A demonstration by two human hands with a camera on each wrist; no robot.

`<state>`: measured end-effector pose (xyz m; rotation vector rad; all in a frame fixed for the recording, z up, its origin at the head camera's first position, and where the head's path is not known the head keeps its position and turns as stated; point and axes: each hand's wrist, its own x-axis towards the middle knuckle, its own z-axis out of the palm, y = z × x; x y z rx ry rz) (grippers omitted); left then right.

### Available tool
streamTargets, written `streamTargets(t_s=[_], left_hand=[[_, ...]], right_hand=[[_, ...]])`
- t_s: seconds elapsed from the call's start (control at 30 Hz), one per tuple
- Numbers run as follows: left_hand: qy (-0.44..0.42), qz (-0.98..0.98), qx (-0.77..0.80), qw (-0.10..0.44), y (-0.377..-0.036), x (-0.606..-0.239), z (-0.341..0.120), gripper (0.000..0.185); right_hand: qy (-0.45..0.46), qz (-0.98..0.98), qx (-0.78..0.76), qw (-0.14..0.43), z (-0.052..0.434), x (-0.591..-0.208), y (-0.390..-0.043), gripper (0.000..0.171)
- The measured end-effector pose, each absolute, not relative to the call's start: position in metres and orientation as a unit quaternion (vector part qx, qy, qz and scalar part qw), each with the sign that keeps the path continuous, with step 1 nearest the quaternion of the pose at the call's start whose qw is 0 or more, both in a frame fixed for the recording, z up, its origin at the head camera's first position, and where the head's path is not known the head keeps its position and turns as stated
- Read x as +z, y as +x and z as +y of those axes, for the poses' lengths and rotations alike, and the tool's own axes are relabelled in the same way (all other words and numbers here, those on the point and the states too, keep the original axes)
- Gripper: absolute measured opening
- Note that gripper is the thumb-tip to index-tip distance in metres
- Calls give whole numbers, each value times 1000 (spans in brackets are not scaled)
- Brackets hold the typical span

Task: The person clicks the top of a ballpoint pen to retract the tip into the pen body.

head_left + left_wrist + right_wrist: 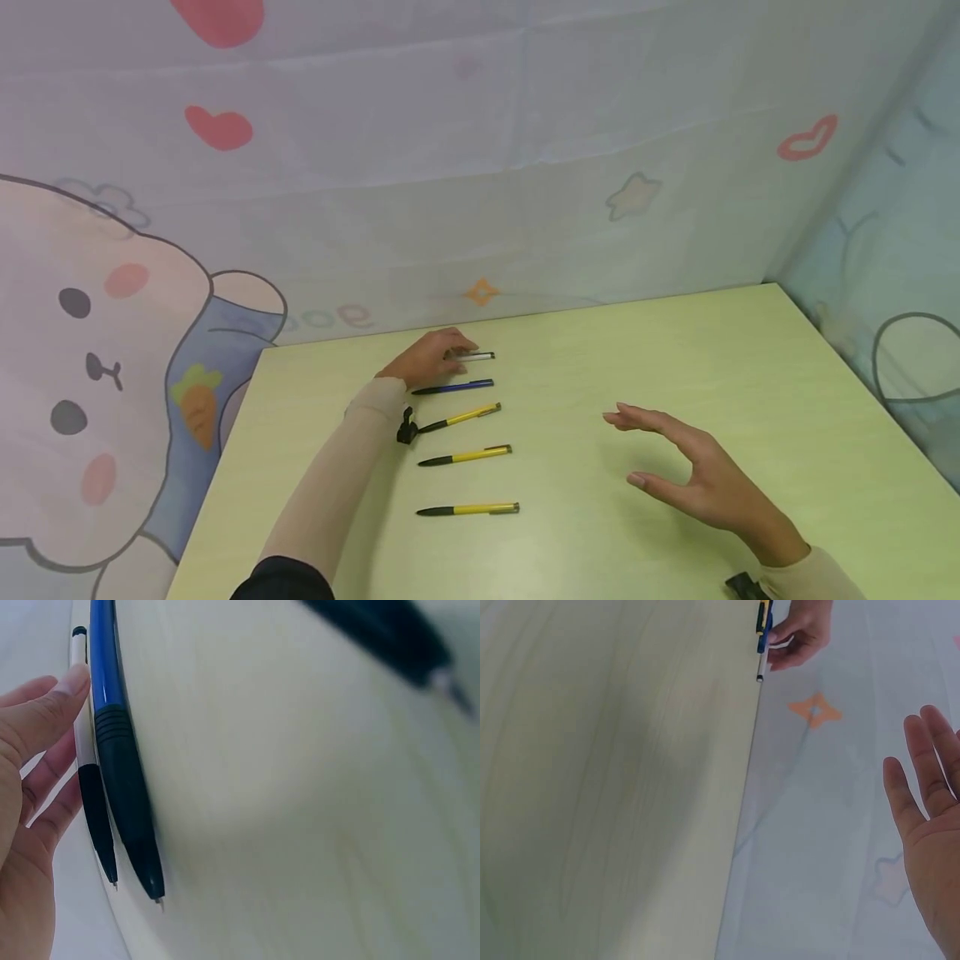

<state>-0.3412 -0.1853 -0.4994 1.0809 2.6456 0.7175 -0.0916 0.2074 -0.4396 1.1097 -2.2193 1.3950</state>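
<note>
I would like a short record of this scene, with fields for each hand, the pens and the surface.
left hand: left hand rests on the table, fingers touching the white pen
right hand: right hand held above the table, fingers straight, holding nothing
pens: five in a row; white pen farthest, then blue pen, then three yellow pens
pen direction: roughly parallel, dark tips toward the left hand's side
surface: pale green table
background: cartoon-printed cloth

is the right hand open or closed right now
Open. The right hand hovers above the table with fingers straight and spread, holding nothing; the right wrist view shows its bare palm too.
</note>
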Motion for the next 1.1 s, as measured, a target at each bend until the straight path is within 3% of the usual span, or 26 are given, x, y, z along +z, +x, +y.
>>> streamTargets(t_s=[0.6, 1.1], left_hand=[[389, 891, 214, 98, -347, -498, -176, 24], [338, 902, 216, 158, -346, -492, -178, 18]], right_hand=[[390, -768, 485, 151, 208, -439, -90, 78], [382, -773, 486, 145, 208, -440, -89, 79]])
